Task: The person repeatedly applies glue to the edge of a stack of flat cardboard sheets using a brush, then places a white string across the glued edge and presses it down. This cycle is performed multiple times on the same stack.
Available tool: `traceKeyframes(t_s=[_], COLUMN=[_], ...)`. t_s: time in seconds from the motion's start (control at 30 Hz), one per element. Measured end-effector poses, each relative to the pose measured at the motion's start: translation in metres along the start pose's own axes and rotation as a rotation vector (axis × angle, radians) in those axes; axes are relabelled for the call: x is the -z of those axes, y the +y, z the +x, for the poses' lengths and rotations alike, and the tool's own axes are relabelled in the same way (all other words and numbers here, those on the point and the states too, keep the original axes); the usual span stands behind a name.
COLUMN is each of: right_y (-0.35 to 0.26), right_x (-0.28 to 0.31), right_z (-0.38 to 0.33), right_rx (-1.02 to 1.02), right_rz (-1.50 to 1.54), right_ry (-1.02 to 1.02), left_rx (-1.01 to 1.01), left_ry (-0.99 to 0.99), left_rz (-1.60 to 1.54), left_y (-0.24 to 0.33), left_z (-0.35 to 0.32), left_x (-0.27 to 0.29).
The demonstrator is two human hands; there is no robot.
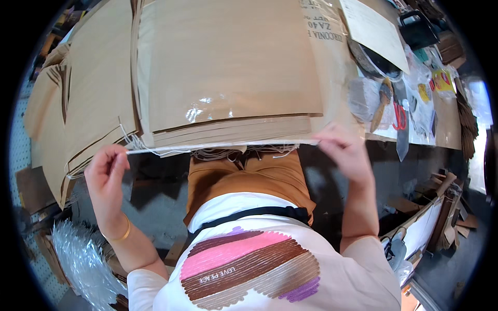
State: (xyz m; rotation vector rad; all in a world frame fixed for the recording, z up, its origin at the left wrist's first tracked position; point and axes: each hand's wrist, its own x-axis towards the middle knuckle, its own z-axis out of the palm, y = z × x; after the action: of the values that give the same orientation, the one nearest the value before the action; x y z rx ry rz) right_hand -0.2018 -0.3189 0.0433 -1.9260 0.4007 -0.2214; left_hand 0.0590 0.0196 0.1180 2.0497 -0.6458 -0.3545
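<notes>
A white string (223,145) is stretched along the table's near edge, between my two hands. My left hand (106,168) pinches it at the left, with thumb and fingertips pressed together. At its other end my right hand (346,153), slightly blurred, has its fingers closed on the string. Just beyond the string lies a neat stack of flat brown paper sheets or bags (233,67), its layered near edge showing. More loose strings (220,154) hang in a tangle at the table edge, below the stretched one. Some white strands (134,141) lie beside my left hand.
Another pile of brown paper (98,78) lies at the left. On the right are a knife (402,127), red-handled scissors (399,115), a wooden-handled brush (381,106), a white paper sheet (376,31) and a black mug (418,31). Clear plastic (83,264) stands at the lower left.
</notes>
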Motion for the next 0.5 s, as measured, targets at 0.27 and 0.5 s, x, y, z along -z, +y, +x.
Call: traceKeyframes(t_s=[0.27,0.5], right_y=[0.037,0.084], right_x=[0.04,0.012], right_z=[0.061,0.073], right_rx=[-0.405,-0.095], right_rz=[0.203,-0.139], right_ry=[0.184,0.231], left_rx=[0.108,0.089], left_ry=[-0.074,-0.05], left_rz=[0.054,0.287], left_y=[-0.089,-0.118], left_z=[0.079,0.08], left_x=[-0.028,-0.045])
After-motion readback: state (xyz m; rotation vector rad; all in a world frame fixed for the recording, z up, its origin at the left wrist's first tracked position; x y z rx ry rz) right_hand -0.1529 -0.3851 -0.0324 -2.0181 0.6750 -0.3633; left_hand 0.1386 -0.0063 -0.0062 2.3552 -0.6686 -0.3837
